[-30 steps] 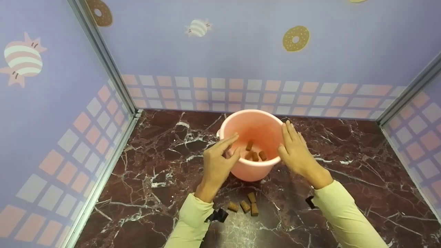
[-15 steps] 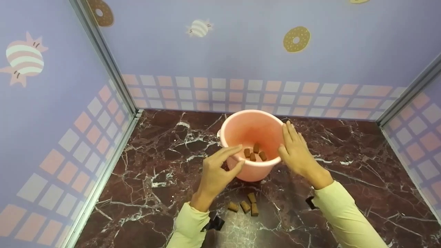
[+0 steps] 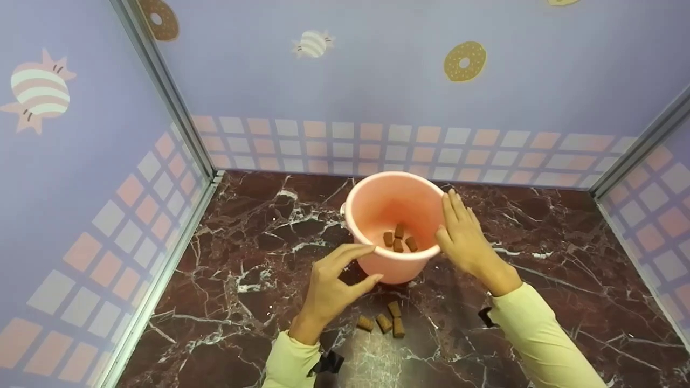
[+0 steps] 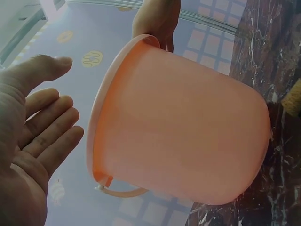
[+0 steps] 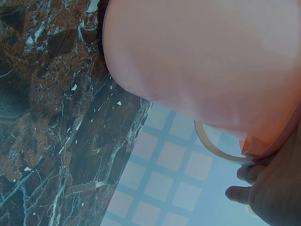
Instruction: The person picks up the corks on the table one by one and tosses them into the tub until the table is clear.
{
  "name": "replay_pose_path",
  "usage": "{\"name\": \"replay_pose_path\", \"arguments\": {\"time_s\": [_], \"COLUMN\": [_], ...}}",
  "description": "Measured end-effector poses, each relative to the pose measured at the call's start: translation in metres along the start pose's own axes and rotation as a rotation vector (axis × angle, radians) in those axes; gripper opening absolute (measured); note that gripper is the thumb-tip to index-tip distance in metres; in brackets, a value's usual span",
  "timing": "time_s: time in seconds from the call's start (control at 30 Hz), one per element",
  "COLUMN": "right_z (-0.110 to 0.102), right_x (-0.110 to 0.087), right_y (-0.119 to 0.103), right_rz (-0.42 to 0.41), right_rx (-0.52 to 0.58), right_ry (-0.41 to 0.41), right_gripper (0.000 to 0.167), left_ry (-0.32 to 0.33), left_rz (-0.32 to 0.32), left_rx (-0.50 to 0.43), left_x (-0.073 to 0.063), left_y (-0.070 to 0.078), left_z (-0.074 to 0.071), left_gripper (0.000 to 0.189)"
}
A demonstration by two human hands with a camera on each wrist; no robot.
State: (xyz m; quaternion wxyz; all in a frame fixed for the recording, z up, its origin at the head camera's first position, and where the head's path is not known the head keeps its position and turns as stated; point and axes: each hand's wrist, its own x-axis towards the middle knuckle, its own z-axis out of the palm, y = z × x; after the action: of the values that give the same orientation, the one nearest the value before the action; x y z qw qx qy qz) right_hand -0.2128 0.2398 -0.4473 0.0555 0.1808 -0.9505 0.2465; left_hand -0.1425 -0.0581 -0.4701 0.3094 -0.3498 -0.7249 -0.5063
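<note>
A pink plastic bucket [image 3: 393, 268] stands upright with several small brown corks [image 3: 399, 246] lying on its bottom. On the near side of the bucket is my left hand [image 3: 330, 285], thumb and fingers spread apart with nothing between them. In the left wrist view the same hand [image 4: 30, 127] shows an empty palm beside the bucket's mouth. My right hand [image 3: 468, 240] rests against the right side of the rim, fingers straight along its outside. Several more corks [image 3: 383, 323] lie in a loose group on the marbled tabletop in front of the bucket.
The dark red marbled tabletop [image 3: 259, 231] is bounded by a patterned purple back wall [image 3: 377, 81] and side walls, with metal strips in the corners. A thin bucket handle [image 4: 124, 192] hangs down at the bucket's far side.
My left hand has drawn back from over the bucket's rim toward the near side, its thumb and fingers spreading. The corks inside have shifted. My right hand has stayed at the rim.
</note>
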Motion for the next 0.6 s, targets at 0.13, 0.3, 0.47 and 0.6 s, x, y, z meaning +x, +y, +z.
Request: {"name": "replay_pose_path", "arguments": {"time_s": [0.13,0.3,0.47,0.6], "right_z": [0.0,0.001,0.0,0.0], "right_x": [0.0,0.001,0.0,0.0], "right_y": [0.0,0.0,0.001,0.001], "right_rz": [0.001,-0.007,-0.016,-0.013], "right_rx": [-0.003,-0.002,-0.002,-0.002], "right_ry": [0.001,0.009,0.02,0.014], "right_gripper": [0.07,0.071,0.07,0.07], "left_ry": [-0.018,-0.026,-0.029,-0.038], "left_rz": [-0.033,-0.049,-0.046,-0.053], "left_rx": [-0.022,-0.026,-0.03,-0.031], "left_x": [-0.008,-0.019,-0.028,-0.036], "left_y": [-0.001,-0.005,-0.008,-0.009], "left_z": [-0.001,-0.001,-0.002,-0.004], "left_gripper": [0.051,0.051,0.05,0.049]}}
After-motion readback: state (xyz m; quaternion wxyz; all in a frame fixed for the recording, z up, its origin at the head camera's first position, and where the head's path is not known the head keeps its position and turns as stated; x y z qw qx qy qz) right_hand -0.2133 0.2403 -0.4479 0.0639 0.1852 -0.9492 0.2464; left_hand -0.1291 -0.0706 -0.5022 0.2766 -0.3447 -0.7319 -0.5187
